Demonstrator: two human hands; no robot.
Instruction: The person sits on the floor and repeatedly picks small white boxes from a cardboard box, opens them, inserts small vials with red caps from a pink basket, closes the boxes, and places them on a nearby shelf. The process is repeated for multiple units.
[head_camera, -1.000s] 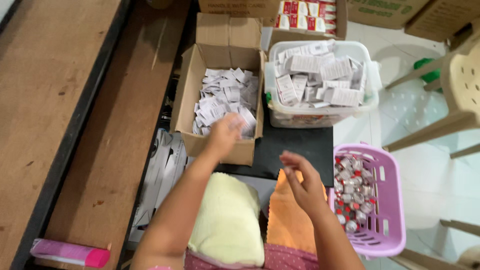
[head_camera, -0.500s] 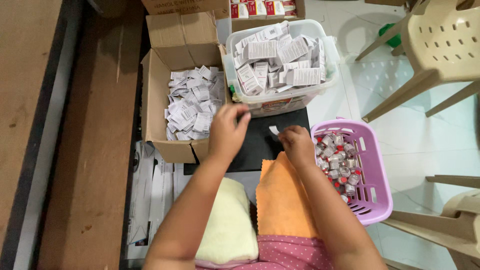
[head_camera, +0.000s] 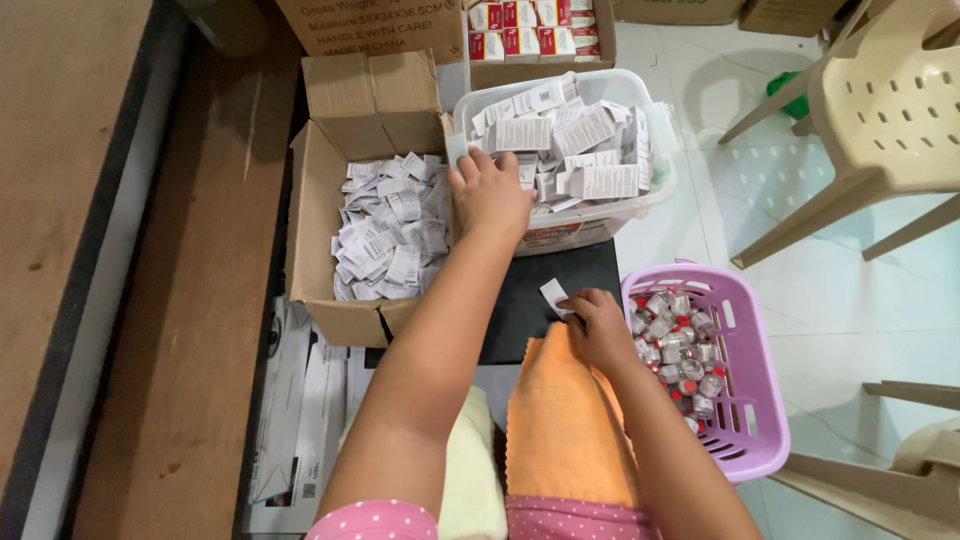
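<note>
Looking down from the head camera, we see our left hand (head_camera: 490, 195) stretched forward, its fingers (head_camera: 478, 162) loosely spread and resting on the folded paper leaflets (head_camera: 560, 140) at the near-left corner of the white plastic tub (head_camera: 655, 190). Whether those fingers pinch a leaflet we cannot tell. Our right hand (head_camera: 597, 325) lies on the black mat (head_camera: 520, 300), fingertips closed on a small white slip (head_camera: 553, 294) that sticks out just beyond them. An orange cloth (head_camera: 565, 430) covers our lap. Beside the right hand stands a purple basket (head_camera: 760, 430) of small vials (head_camera: 680, 345); left of the tub, a cardboard box (head_camera: 320, 200) holds more leaflets.
</note>
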